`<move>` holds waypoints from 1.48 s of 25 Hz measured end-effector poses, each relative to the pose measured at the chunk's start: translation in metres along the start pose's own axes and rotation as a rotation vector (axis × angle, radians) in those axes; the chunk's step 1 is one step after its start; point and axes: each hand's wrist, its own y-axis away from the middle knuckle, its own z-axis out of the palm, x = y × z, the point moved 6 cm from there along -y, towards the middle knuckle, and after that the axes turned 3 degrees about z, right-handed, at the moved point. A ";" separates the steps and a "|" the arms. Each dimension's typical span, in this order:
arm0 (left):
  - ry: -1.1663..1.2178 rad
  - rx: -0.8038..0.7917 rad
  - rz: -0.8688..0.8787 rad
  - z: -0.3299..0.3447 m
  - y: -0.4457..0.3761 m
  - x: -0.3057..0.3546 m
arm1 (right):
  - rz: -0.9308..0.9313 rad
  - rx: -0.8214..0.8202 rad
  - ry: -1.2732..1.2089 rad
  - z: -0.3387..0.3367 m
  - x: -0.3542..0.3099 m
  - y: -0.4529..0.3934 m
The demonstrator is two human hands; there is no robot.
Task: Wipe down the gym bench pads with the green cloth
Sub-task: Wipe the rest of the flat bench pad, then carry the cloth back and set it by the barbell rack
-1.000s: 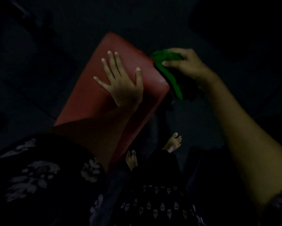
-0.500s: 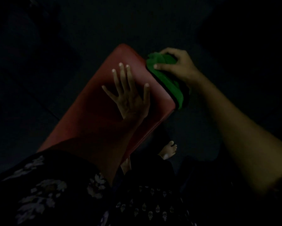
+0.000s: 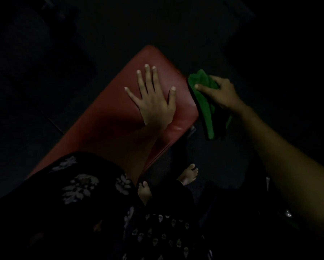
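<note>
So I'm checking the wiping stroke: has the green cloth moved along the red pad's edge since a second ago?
Yes. The green cloth, gripped by the right hand, now hangs nearer the red pad's near right corner.

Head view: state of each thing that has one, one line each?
red bench pad: left hand pressed flat on top, cloth at its right edge.
green cloth: bunched, gripped at its top, lower part hanging beside the pad's right side.
left hand: fingers spread straight, palm down on the pad.
right hand: fingers curled round the cloth.
bare feet: on the dark floor beside the bench.
</note>
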 end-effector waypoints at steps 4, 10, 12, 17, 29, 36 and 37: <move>0.029 -0.212 0.005 -0.004 0.006 0.006 | 0.040 0.115 0.159 -0.012 -0.001 0.034; 0.200 -0.562 0.014 -0.060 -0.011 -0.010 | 0.028 0.216 0.331 -0.027 -0.063 0.092; 0.348 -0.537 -0.069 -0.095 0.003 -0.026 | -0.034 0.250 0.296 -0.020 -0.095 0.128; 0.622 -0.491 -0.163 -0.190 0.053 -0.058 | -0.149 0.223 0.324 0.005 -0.183 0.218; 0.579 -0.165 -0.224 -0.409 0.086 -0.197 | -0.404 0.090 0.438 0.098 -0.356 0.341; 0.492 0.026 -0.467 -0.483 0.141 -0.274 | -0.685 -0.179 0.660 0.190 -0.425 0.383; 0.488 0.060 -0.523 -0.491 0.157 -0.283 | -0.736 -0.223 0.688 0.205 -0.432 0.393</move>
